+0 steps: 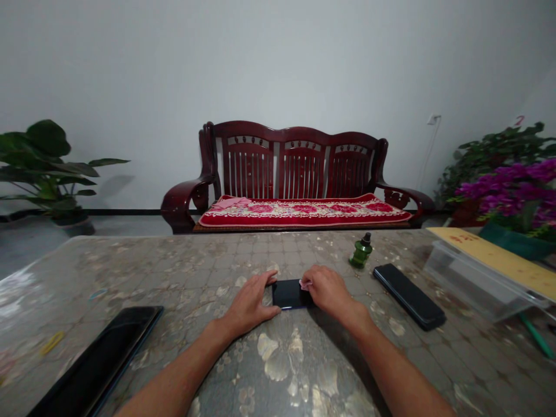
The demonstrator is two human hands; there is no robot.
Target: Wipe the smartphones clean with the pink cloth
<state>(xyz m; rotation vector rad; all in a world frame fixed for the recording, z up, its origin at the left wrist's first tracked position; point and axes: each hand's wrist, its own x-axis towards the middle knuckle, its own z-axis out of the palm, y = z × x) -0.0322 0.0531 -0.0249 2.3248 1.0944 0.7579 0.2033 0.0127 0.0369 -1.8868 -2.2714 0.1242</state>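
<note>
One green bottle point(361, 252), black oblong point(408, 295) right of phone point(287, 294); left hand point(255, 298) spread, right hand point(326, 288) pinching pink cloth point(305, 285).

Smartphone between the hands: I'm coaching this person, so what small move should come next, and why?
Probably slide the pink cloth leftward across the smartphone: the right hand pinches the cloth near the screen's right end, the middle lies uncovered, and the left hand, at the left corners, seems placed to steady things.
</note>
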